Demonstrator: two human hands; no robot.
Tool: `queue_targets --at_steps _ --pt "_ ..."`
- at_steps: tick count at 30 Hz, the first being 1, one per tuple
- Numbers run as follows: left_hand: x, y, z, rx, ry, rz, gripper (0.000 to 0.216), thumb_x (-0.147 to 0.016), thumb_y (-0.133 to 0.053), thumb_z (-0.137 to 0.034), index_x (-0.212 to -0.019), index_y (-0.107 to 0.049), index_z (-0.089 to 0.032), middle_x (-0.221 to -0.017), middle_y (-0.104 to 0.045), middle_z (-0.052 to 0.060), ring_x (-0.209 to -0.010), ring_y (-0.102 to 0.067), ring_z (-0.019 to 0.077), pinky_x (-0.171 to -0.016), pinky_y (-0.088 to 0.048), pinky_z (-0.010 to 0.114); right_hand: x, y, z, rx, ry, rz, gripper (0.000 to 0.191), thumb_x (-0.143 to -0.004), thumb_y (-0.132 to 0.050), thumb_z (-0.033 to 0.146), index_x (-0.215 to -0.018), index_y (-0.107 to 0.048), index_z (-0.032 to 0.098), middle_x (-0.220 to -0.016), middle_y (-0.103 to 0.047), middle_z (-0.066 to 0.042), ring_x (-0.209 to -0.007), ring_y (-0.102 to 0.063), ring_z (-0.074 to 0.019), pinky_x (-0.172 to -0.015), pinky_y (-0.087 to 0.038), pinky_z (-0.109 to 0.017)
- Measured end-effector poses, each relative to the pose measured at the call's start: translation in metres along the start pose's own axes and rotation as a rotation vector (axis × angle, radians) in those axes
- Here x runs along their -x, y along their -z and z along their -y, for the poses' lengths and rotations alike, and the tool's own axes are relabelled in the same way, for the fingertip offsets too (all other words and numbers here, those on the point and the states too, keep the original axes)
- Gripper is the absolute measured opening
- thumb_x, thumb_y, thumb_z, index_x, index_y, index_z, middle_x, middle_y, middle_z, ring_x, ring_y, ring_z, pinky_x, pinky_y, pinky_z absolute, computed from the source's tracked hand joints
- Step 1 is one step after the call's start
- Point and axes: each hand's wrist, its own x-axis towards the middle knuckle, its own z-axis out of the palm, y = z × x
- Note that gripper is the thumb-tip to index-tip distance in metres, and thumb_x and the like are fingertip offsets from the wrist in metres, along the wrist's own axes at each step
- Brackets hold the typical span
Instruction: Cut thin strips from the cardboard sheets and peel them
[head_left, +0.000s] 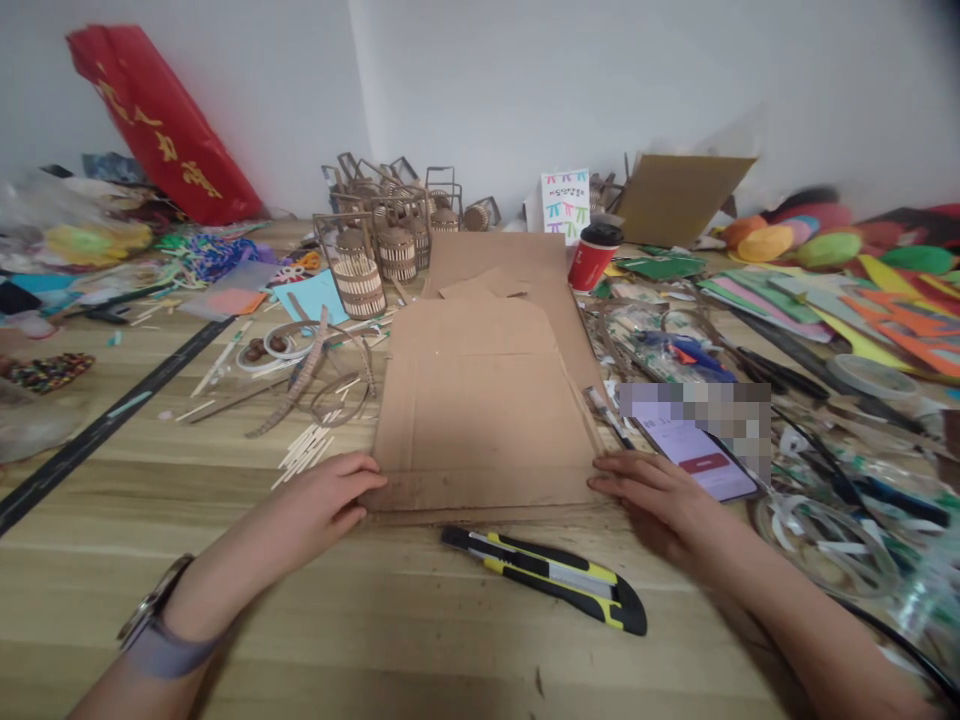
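A flat sheet of brown cardboard (484, 410) lies on the wooden table (360, 640) in front of me. My left hand (319, 505) rests at its near left corner, fingers laid flat against the edge. My right hand (652, 495) rests at the near right corner, fingers stretched out on the edge. A yellow and black utility knife (551, 578) lies on the table just below the sheet, between my hands, touched by neither. A watch sits on my left wrist.
A phone (701, 455) lies right of the cardboard. A red cup (592, 255) stands behind it, beside small cardboard lanterns (375, 245). Coloured paper scraps (847, 300) and scissors crowd the right. A black ruler (112, 420), sticks and a red bag (161, 125) are left.
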Motion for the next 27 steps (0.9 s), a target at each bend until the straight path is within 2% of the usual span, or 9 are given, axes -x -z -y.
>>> queue_targets --at_steps 11,20,27 --pt "0.0 -0.001 0.0 -0.009 -0.009 0.013 0.036 -0.08 -0.048 -0.01 -0.107 -0.068 -0.022 -0.111 -0.065 0.006 -0.101 -0.064 0.0185 -0.087 -0.052 0.027 0.001 0.0 0.004 -0.024 -0.034 0.037 0.048 -0.081 -0.044 0.005 -0.119 -0.066 0.023 -0.128 -0.064 -0.012 -0.12 -0.06 -0.0212 -0.098 -0.052 -0.035" --pt "0.001 0.0 -0.001 -0.011 -0.027 0.023 0.033 -0.08 -0.048 -0.009 -0.103 -0.068 -0.021 -0.111 -0.064 0.006 -0.1 -0.063 0.0187 -0.086 -0.051 0.027 -0.001 0.002 0.007 -0.048 -0.049 0.022 0.043 -0.085 -0.043 0.008 -0.117 -0.067 0.023 -0.126 -0.065 -0.012 -0.119 -0.061 -0.0208 -0.098 -0.052 -0.035" --pt "0.0 0.001 -0.003 0.032 -0.043 0.049 0.032 -0.083 -0.047 -0.008 -0.104 -0.068 -0.018 -0.107 -0.062 0.007 -0.094 -0.062 0.0185 -0.084 -0.05 0.029 0.007 -0.011 -0.007 -0.075 -0.063 -0.022 0.04 -0.087 -0.044 0.015 -0.118 -0.068 0.025 -0.127 -0.065 -0.011 -0.119 -0.061 -0.022 -0.098 -0.052 -0.037"
